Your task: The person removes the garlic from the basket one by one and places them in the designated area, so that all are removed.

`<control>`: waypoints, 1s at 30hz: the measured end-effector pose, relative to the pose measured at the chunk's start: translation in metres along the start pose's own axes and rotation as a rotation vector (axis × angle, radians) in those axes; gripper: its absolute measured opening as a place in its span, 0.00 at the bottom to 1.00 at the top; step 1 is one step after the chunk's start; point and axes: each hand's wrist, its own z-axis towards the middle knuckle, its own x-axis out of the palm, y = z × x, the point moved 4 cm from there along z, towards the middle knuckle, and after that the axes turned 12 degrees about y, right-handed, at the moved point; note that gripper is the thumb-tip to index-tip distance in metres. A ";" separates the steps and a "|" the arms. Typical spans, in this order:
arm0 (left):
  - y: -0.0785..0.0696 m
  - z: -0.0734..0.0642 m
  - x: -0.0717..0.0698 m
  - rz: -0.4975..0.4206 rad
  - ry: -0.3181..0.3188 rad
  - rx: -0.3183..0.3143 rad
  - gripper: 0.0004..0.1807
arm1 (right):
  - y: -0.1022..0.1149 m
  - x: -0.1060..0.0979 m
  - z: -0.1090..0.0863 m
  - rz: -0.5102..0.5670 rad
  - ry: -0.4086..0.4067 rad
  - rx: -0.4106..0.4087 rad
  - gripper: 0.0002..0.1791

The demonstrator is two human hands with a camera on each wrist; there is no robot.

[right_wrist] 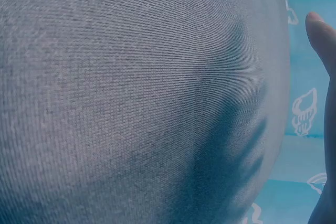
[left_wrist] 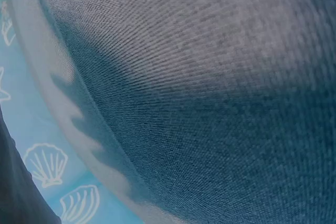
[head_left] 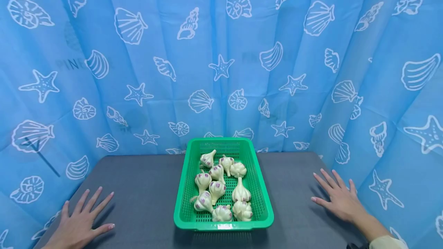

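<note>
In the head view a green plastic basket (head_left: 180,203) stands on the grey table, with several garlic bulbs (head_left: 241,193) lying inside. The bulbs are whitish with purple patches, most of them on the left side and near end. My left hand (head_left: 79,220) is spread over the table at the lower left, apart from the basket, and holds nothing. To the right, my right hand (head_left: 340,199) has its fingers fanned out and is also bare. The right wrist view catches part of the right hand (right_wrist: 321,38) at its edge, with the hand's shadow on the cloth.
Grey cloth covers the table (head_left: 145,187), whose far corners are rounded. A blue curtain (head_left: 221,83) printed with white shells and starfish hangs behind and along both sides. At the lower right a pale sleeve (head_left: 385,242) and a dark wrist strap show.
</note>
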 end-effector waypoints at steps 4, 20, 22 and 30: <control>-0.001 0.000 0.000 0.002 -0.007 0.014 0.53 | 0.000 0.001 -0.002 -0.006 -0.008 0.002 0.48; -0.012 -0.004 -0.016 0.026 -0.086 0.067 0.46 | 0.003 -0.011 -0.001 0.066 -0.148 -0.088 0.39; -0.015 -0.005 -0.020 0.008 -0.094 0.069 0.45 | 0.004 -0.013 -0.002 0.075 -0.166 -0.099 0.37; -0.028 -0.003 -0.036 -0.060 -0.102 0.085 0.42 | 0.012 -0.023 -0.004 0.079 -0.344 -0.164 0.27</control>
